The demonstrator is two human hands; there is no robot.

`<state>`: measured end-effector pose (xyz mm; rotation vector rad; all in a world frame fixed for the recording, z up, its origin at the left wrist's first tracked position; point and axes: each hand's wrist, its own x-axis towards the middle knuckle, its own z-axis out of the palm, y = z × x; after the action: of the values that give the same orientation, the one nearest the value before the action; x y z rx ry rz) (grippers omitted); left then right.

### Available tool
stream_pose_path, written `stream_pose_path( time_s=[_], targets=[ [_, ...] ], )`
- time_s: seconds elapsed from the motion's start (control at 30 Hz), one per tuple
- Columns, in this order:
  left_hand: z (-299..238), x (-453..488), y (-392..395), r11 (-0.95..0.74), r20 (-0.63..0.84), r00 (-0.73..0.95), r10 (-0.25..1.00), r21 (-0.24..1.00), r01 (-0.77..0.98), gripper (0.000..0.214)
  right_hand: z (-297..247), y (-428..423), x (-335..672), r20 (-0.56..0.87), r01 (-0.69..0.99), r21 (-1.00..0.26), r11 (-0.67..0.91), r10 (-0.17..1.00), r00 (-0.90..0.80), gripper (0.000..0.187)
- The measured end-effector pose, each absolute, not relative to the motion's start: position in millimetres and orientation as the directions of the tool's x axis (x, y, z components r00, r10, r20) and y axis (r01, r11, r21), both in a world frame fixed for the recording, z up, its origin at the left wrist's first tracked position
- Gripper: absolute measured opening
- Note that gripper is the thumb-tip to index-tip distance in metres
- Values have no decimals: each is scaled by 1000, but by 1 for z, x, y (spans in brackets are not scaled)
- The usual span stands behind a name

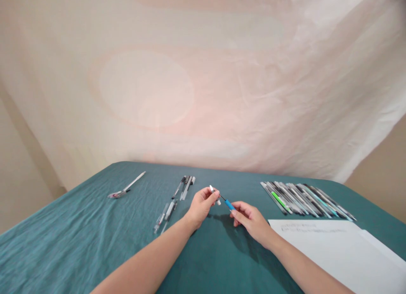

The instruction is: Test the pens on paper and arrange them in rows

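Observation:
My left hand (200, 206) is closed, with thumb and fingers pinching a small white pen part (211, 188) whose ends show on either side of the fingertips. I cannot tell whether it is a cap or a piece of barrel. Between the fingers of my right hand (250, 221) is a pen with a blue grip (229, 205). Its thin dark front end points up and left, reaching close to my left fingertips; whether it touches the white part is unclear. Both hands are raised a little over the middle of the table.
Several pens (185, 186) lie left of my hands, with another small group of pens (165, 216) nearer me. Farther left are a white pen (135, 181) and a few pieces. A long row of pens (304, 199) lies at right, behind white paper sheets (333, 251) with handwriting. Green-blue cloth (79, 235) covers the table.

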<state>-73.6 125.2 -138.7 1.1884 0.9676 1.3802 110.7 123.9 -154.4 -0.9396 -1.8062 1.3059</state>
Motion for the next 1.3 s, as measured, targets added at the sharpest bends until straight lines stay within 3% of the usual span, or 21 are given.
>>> stream_pose_path(
  time_s=[0.73, 0.9, 1.07, 1.3],
  targets=[
    [-144, -73, 127, -135, 140, 7, 990, 967, -216, 30, -157, 125, 110, 85, 66, -988, 137, 858, -507, 36],
    [-147, -77, 134, -112, 74, -108, 991, 909, -402, 36, -156, 124, 109, 70, 83, -988, 127, 865, -497, 37],
    [-146, -86, 143, -146, 12, -220, 975, 783, -604, 26, -154, 123, 108, 65, 107, -985, 138, 857, -511, 35],
    [-146, -89, 146, -130, -34, -229, 973, 738, -662, 21, -157, 124, 110, 88, 134, -974, 182, 852, -516, 34]
  ],
)
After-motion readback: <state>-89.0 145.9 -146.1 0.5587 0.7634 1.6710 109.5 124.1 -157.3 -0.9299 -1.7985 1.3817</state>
